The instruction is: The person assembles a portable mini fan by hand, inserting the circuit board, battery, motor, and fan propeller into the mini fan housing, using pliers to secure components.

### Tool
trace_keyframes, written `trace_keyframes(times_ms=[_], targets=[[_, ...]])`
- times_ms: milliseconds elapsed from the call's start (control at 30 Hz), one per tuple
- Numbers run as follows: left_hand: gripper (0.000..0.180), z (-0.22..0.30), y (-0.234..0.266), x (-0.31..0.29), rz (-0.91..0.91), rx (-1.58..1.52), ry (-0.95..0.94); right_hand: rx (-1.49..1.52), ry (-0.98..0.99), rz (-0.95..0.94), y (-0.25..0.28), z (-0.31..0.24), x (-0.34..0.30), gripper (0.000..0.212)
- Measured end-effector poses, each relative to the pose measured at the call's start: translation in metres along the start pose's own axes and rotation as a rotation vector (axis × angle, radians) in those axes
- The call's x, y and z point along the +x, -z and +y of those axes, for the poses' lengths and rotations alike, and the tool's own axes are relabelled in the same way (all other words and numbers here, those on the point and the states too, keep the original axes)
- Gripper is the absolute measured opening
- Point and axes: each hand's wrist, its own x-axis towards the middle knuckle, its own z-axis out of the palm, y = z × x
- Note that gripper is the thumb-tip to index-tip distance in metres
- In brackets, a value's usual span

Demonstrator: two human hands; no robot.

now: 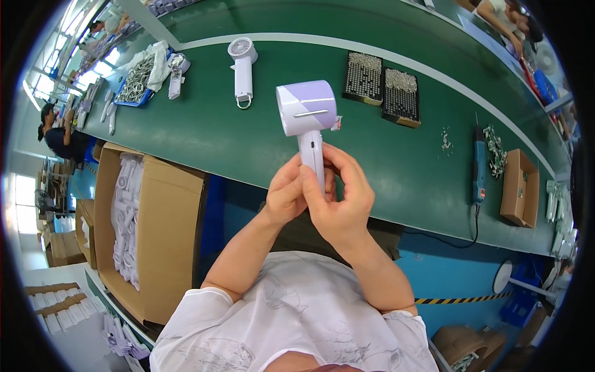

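Observation:
A white and lilac handheld fan (308, 106) is held upright in front of me, its round head above and its handle down between my palms. My left hand (286, 191) closes on the handle from the left. From the other side my right hand (341, 197) wraps the same handle, thumb along its front. A small reddish and metallic bit (338, 123) sticks out at the right of the fan head. Farther back on the green bench (273, 139) lies a second white fan (243, 71) with a wire loop at its handle end.
Two black trays of small metal parts (364, 77) stand at the back. A blue electric screwdriver (479, 164) with a cord lies right, beside a small cardboard box (519, 189). Far left sits a blue tray of metal rings (137, 80). A large carton (170, 235) holds white parts.

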Motion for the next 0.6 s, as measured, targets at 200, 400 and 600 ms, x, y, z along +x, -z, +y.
trace_keyframes(times_ms=[200, 400, 600], targets=[[0.043, -0.012, -0.009, 0.003, 0.179, 0.44, -0.003, 0.411, -0.487, -0.04, 0.013, 0.021, -0.009, 0.033], [0.028, -0.002, -0.023, 0.011, 0.195, 0.71, 0.171, 0.649, -0.673, -0.079, 0.031, 0.05, -0.007, 0.031], [0.027, -0.014, -0.022, 0.021, 0.245, 0.874, 0.051, 0.696, -0.726, -0.104, 0.035, 0.056, 0.003, 0.031]])
